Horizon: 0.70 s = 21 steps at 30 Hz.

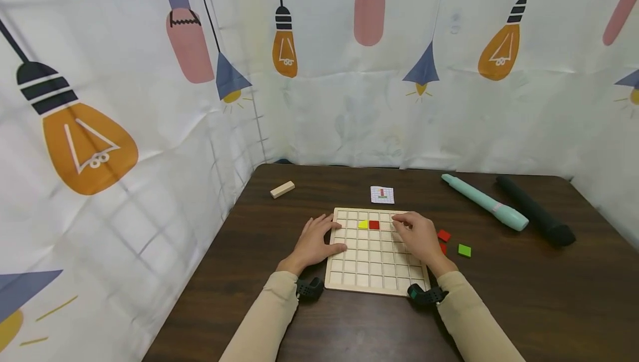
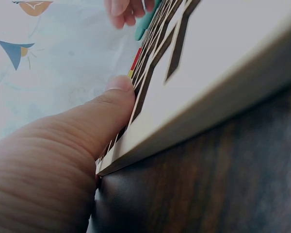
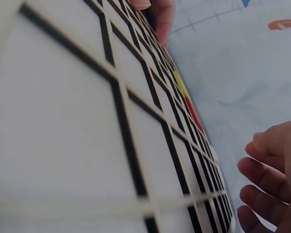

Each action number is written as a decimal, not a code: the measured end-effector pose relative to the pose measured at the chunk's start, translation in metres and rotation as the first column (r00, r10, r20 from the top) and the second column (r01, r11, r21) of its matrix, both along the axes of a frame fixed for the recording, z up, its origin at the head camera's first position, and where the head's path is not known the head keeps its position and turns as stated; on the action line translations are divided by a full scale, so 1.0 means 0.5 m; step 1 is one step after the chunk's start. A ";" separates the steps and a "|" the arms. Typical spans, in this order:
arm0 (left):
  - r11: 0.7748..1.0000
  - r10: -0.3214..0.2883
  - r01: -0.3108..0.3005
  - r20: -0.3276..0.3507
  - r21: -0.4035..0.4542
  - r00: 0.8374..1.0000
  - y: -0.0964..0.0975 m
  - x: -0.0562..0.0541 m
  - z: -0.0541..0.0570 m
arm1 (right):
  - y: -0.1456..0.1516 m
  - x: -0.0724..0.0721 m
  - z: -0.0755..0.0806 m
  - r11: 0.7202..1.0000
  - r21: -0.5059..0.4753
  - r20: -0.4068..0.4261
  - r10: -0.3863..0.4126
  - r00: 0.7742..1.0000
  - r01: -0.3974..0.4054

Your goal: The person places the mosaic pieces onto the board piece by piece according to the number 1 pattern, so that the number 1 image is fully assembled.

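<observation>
A pale wooden grid board (image 1: 355, 267) lies on the table. In its second row from the top, a yellow piece (image 1: 363, 224) sits beside a red square tile (image 1: 374, 225). My left hand (image 1: 314, 241) rests at the board's left edge, its thumb (image 2: 117, 94) lying over the rim. Above the board's right side is my right hand (image 1: 418, 235), fingers (image 3: 264, 177) loosely bent with nothing visible between them. Right of the board lie red tiles (image 1: 444, 235), one partly hidden by the right hand, and a green tile (image 1: 464, 250).
A small card (image 1: 382, 194) with a printed grid pattern lies behind the board. Toward the far left is a light wooden block (image 1: 282, 189). On the right, a mint-green tube (image 1: 486, 203) and a black cylindrical thing (image 1: 536, 212) lie slantwise on the dark table (image 1: 239, 273).
</observation>
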<state>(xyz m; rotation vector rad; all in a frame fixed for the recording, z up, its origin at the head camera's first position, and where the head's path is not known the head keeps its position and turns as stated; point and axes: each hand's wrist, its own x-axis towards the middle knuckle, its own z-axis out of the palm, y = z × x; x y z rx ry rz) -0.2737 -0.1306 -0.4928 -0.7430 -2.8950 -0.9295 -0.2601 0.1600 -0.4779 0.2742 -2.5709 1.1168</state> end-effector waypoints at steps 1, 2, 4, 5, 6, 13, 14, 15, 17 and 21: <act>1.000 0.003 -0.003 0.000 -0.004 1.000 -0.001 0.000 -0.001 | 0.006 0.004 0.001 1.000 0.007 0.003 -0.012 1.000 0.012; 1.000 0.002 -0.002 -0.002 -0.004 1.000 -0.001 0.000 -0.002 | 0.013 0.008 0.001 1.000 0.015 0.006 -0.023 1.000 0.023; 1.000 0.005 -0.005 -0.001 -0.005 1.000 -0.002 0.000 -0.002 | 0.027 0.015 0.000 0.999 0.028 0.009 -0.036 0.999 0.035; 1.000 0.006 -0.006 0.000 -0.006 1.000 -0.002 -0.001 -0.003 | 0.035 0.018 0.001 0.998 0.037 0.010 -0.042 0.999 0.042; 1.000 0.007 -0.007 0.002 -0.006 1.000 -0.002 -0.001 -0.003 | 0.042 0.021 0.000 0.998 0.044 0.010 -0.049 0.999 0.048; 1.000 0.002 -0.002 0.001 0.009 1.000 -0.002 -0.001 -0.002 | 0.090 0.032 -0.001 0.996 0.044 0.011 -0.082 0.997 0.081; 1.000 0.001 -0.001 0.000 0.011 1.000 -0.002 -0.001 -0.002 | 0.096 0.032 -0.001 0.995 0.045 0.014 -0.085 0.996 0.085; 1.000 0.000 0.000 -0.003 0.016 1.000 -0.002 0.000 -0.002 | 0.103 0.033 0.000 0.995 0.046 0.016 -0.089 0.996 0.088; 1.000 0.002 -0.002 -0.003 0.015 1.000 -0.002 0.000 -0.001 | 0.117 0.034 0.002 0.993 0.051 0.022 -0.105 0.994 0.104; 1.000 0.000 0.000 -0.007 0.013 1.000 -0.002 0.000 0.000 | 0.150 0.039 0.005 0.986 0.069 0.028 -0.156 0.987 0.154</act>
